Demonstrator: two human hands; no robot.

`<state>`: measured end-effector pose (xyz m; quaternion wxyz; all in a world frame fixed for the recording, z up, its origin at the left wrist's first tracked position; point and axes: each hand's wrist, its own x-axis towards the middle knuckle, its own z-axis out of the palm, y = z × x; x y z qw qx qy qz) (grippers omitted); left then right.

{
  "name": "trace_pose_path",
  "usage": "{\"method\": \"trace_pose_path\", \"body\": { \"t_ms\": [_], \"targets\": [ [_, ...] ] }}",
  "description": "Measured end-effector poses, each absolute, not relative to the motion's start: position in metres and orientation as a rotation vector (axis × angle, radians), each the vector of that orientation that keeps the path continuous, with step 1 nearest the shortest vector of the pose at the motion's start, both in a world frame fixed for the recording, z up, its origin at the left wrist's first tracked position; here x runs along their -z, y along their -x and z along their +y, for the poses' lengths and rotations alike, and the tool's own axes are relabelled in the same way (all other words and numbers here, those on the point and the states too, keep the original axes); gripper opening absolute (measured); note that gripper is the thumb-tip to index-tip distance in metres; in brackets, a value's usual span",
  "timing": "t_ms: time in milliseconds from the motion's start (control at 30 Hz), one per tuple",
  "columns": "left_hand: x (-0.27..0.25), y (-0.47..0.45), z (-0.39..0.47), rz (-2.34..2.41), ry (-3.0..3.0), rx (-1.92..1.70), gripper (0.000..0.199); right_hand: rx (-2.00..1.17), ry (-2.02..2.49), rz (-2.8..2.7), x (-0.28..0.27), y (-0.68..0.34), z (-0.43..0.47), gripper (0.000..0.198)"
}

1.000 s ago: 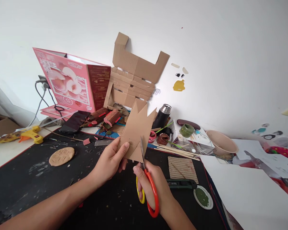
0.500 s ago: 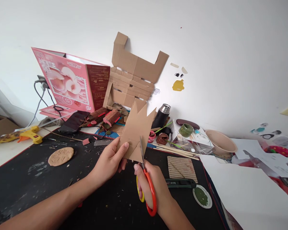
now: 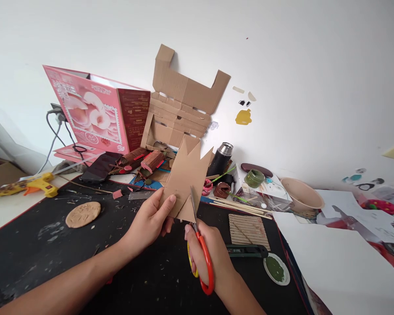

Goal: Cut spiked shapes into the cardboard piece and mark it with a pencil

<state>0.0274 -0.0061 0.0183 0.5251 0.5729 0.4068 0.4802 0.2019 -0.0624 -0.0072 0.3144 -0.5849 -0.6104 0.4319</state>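
A brown piece of cardboard (image 3: 188,175) with a zigzag top edge is pinched between the thumb and fingers of my left hand (image 3: 156,215) at its lower left. My right hand (image 3: 212,251) is closed around the scissors (image 3: 208,267), which have one red and one yellow handle. The scissor blades point up at the lower right part of the cardboard, one blade lying over its front face. A slanted cut line shows near the bottom edge, left of the blades. Both hands are above the black mat (image 3: 144,280).
Behind stand a pink box (image 3: 98,113), a large cut cardboard sheet (image 3: 184,94) and a black flask (image 3: 220,158). At left lie a yellow glue gun (image 3: 41,186) and a round tan disc (image 3: 83,215). Corrugated cardboard (image 3: 248,231), a dark cutter (image 3: 248,251) and a paint lid (image 3: 276,269) lie right.
Almost nothing differs. The scissor handles seem to have drawn very slightly closer together, while the cardboard and my left hand stay in place.
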Motion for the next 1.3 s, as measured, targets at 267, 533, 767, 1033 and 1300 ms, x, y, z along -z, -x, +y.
{"method": "trace_pose_path", "body": {
  "t_ms": [267,533,767,1033,1300],
  "targets": [
    [-0.019,-0.028,-0.006,0.965,-1.370,-1.162,0.046,-1.088,1.581,-1.638,0.002,-0.201,-0.064,0.040],
    [-0.018,-0.028,-0.006,0.973,-1.374,-1.161,0.045,-1.062,1.583,-1.656,0.003,-0.199,-0.062,0.038],
    [-0.016,-0.028,-0.005,0.974,-1.379,-1.162,0.045,-1.016,1.577,-1.674,0.007,-0.198,-0.063,0.037],
    [-0.014,-0.027,-0.007,0.985,-1.379,-1.159,0.044,-0.980,1.581,-1.696,0.014,-0.198,-0.060,0.039],
    [-0.012,-0.027,-0.006,0.995,-1.377,-1.167,0.043,-0.993,1.562,-1.673,0.009,-0.195,-0.063,0.036]
  ]
}}
